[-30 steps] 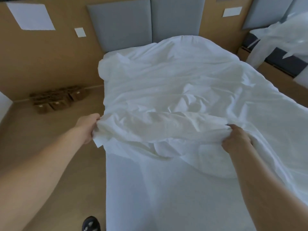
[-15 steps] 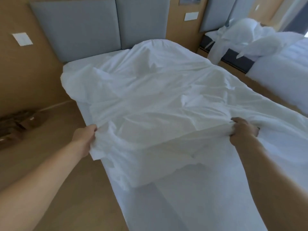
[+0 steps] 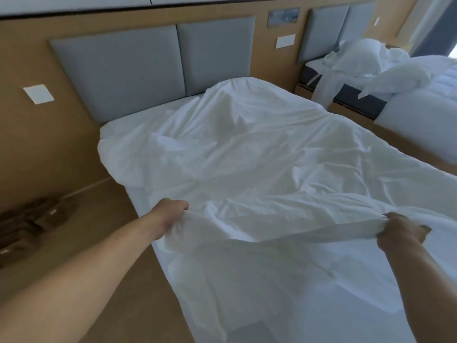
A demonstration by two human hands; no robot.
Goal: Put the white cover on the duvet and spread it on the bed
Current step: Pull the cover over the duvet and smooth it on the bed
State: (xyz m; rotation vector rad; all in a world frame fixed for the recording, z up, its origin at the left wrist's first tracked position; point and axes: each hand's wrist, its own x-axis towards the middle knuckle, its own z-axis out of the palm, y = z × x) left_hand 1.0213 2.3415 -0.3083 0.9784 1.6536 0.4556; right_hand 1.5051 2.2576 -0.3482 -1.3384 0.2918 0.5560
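A rumpled white duvet cover lies over most of the bed, bulging near the grey headboard. Its near edge is lifted off the mattress and stretched between my hands. My left hand grips that edge at the bed's left side. My right hand grips the same edge further right, fingers curled round bunched fabric. Below the lifted edge more white fabric hangs over the near part of the bed. Whether the duvet is inside the cover cannot be told.
A grey padded headboard backs the bed against a tan wall. A second bed with heaped white pillows and linen stands at the right. Dark brown objects lie on the tan floor at the left.
The view swung right and up, showing more of the second bed. My hands have moved further apart, pulling the cover's edge taut; both keep their grip.
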